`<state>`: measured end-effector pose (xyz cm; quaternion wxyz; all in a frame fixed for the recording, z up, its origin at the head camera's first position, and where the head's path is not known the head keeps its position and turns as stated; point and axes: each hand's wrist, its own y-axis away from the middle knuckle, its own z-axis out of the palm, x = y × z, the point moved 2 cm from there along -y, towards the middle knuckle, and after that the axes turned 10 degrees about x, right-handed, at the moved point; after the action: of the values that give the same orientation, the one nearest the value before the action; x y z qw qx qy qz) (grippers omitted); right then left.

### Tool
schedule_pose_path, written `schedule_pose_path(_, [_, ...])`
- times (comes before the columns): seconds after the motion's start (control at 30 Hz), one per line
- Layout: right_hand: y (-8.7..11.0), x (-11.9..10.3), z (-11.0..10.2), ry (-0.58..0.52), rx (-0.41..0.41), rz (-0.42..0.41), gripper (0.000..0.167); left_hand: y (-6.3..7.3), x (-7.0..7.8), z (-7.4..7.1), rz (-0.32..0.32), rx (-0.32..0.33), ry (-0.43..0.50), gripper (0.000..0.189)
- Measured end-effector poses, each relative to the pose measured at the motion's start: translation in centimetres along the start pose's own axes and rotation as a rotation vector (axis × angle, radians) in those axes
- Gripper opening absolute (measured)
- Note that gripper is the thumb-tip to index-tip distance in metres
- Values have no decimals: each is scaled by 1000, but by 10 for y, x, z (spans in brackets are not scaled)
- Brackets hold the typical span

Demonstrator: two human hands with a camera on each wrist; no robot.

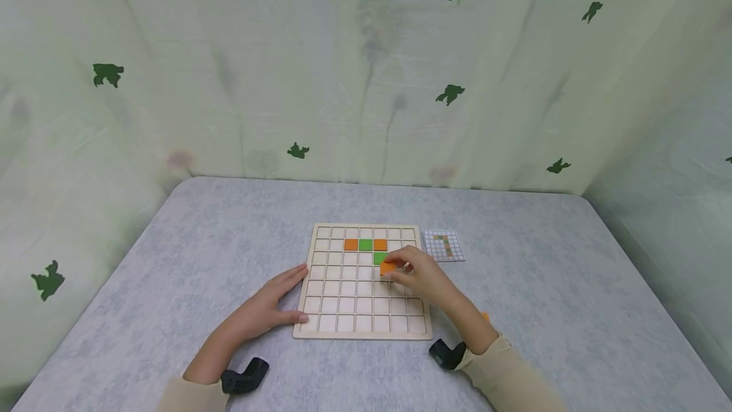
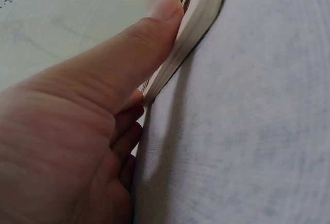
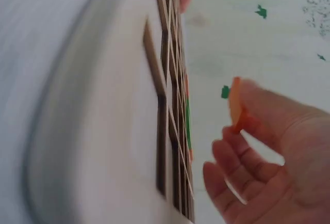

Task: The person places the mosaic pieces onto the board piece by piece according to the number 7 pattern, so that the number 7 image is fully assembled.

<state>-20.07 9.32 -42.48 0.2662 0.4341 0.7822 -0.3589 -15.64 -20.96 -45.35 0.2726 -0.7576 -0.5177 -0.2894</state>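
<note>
Right now the orange tile (image 1: 388,267) is a small, flat, square piece of bright orange colour, and it sits tilted between the fingertips of the right hand (image 1: 420,276), a little right of the centre of the head view. In the right wrist view the same tile (image 3: 235,108) is seen edge-on as a thin orange sliver, pinched by the thumb and a finger while the other fingers are loosely curled below it. The tile is above the wooden grid board (image 1: 320,301), over a cell just under the green tile (image 1: 380,258); if it already touches the board I cannot tell.

The board is pale wood with square cells. In its second row lie an orange tile (image 1: 351,245), a green tile (image 1: 365,245) and another orange tile (image 1: 380,245) side by side.

The left hand (image 1: 274,304) lies at the left edge of the board with straight, relaxed fingers. In the left wrist view its thumb (image 2: 129,53) presses against the side of the board (image 2: 198,22).

Just right of the board's upper corner lies a small pattern card (image 1: 443,245). All is on a grey table (image 1: 171,259).
</note>
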Motion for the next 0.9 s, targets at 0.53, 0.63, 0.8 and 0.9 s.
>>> schedule_pose_path(0.53, [-4, 8, 24, 47, 15, 103, 21, -1, 0, -1, 0, 0, 1, 93])
schedule_pose_path(0.63, [-4, 7, 21, 26, -16, 110, 25, -1, 0, -1, -1, -1, 1, 92])
schedule_pose_path(0.8, [-2, 2, 7, -29, -15, 130, 37, 0, 1, 0, 5, 0, 6, 92])
schedule_pose_path(0.9, [1, -2, -7, -52, 12, 105, 42, 0, 2, 0, 5, 2, 6, 92])
